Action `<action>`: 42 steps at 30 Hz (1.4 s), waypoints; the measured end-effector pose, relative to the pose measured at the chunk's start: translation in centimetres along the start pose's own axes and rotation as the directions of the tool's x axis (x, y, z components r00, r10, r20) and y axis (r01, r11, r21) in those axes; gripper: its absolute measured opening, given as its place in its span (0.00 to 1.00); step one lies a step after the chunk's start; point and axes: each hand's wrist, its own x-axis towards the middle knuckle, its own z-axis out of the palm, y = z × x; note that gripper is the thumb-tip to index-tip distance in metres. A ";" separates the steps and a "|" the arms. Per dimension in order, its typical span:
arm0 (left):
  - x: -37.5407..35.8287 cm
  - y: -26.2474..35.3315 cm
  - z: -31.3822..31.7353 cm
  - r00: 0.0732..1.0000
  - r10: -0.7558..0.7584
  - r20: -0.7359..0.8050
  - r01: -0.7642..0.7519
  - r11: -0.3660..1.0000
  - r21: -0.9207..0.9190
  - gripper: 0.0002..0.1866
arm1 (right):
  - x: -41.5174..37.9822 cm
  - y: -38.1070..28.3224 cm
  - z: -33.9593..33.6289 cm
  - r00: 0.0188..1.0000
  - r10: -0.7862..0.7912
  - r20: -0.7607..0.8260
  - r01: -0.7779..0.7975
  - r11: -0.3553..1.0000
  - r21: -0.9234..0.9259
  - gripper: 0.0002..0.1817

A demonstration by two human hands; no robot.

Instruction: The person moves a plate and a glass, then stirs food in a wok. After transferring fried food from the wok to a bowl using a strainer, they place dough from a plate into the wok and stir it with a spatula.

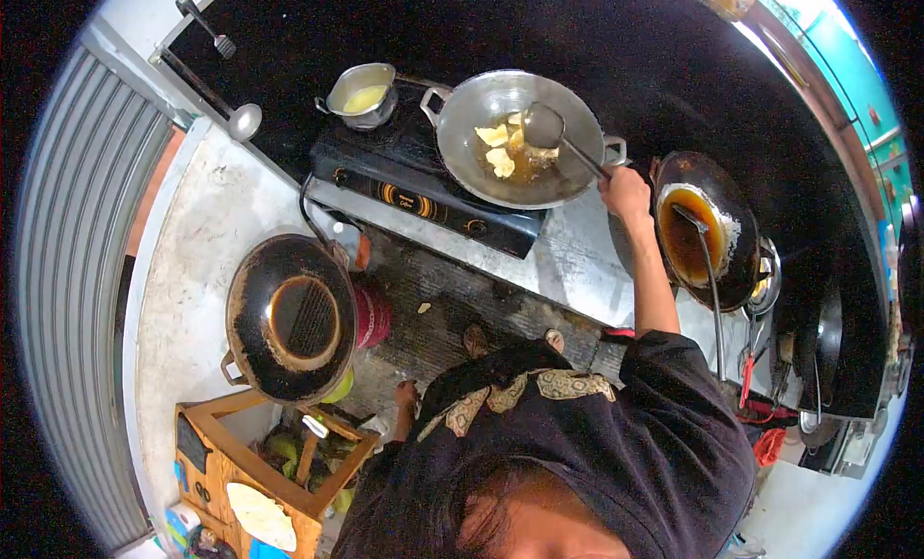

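Observation:
My right hand (627, 192) is closed round the handle of a metal ladle (545, 126), whose round bowl is over the right part of a large silver wok (462, 165). In the wok, several pale yellow pieces (500, 162) sit in brownish oil beside the ladle. The wok rests on a black gas stove (423, 198). My left hand (407, 397) hangs low at my side, away from the stove, and its fingers are too small and dark to make out.
Left of the wok stands a small pot (362, 95) with yellow liquid. To the right, a dark wok (736, 198) holds brown oil and a long-handled spatula (713, 270). Another dark wok (252, 270) is at left, near a wooden crate (332, 492). A ladle (244, 122) lies at the counter edge.

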 end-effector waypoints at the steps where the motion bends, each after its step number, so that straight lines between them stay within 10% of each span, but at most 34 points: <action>1: -0.2 -0.4 -0.3 1.000 0.004 -0.024 -0.005 1.000 -0.026 0.19 | 0.1 0.7 0.4 1.000 -0.002 -0.006 0.002 1.000 0.004 0.16; 2: -0.1 -0.6 -0.8 0.933 -0.004 0.360 0.146 0.918 -0.369 0.18 | 0.5 1.4 1.6 0.990 -0.065 -0.128 0.066 0.998 0.002 0.17; 4: -1.6 2.0 -1.1 0.459 0.374 0.806 0.671 0.449 -0.590 0.15 | 1.2 1.2 1.9 0.986 -0.077 -0.145 0.077 0.997 -0.001 0.16; 7: -1.2 1.4 -1.2 0.472 0.302 0.828 0.732 0.389 -0.559 0.12 | 1.5 1.9 2.3 0.988 -0.102 -0.120 0.098 0.995 -0.037 0.16; 9: -0.1 -0.3 -1.0 0.897 -0.153 0.416 0.274 0.930 -0.247 0.12 | 1.5 2.6 2.9 0.989 -0.125 -0.078 0.120 0.990 -0.069 0.16; 10: -0.4 -0.2 -0.6 0.988 -0.148 0.038 0.142 0.981 0.130 0.12 | 1.2 3.1 2.7 0.987 -0.144 -0.075 0.140 0.989 -0.050 0.17; 14: -0.2 -0.7 -0.6 0.983 -0.106 0.148 0.122 0.987 -0.106 0.12 | 0.0 3.7 0.8 0.977 -0.194 -0.085 0.195 0.981 0.005 0.16; 25: -1.5 2.5 0.2 0.993 -0.117 0.004 0.117 0.993 0.027 0.12 | 4.9 6.4 5.8 0.992 -0.094 -0.087 0.096 0.995 0.021 0.13; 34: -3.7 3.0 0.5 0.984 -0.180 0.013 0.177 0.977 0.120 0.14 | 4.3 4.8 1.9 0.932 -0.057 0.357 -0.187 0.769 0.611 0.15; 42: -2.5 2.5 0.5 0.983 -0.183 -0.013 0.184 0.982 0.044 0.17 | 5.6 4.2 2.9 0.938 -0.081 0.338 -0.076 0.902 0.426 0.20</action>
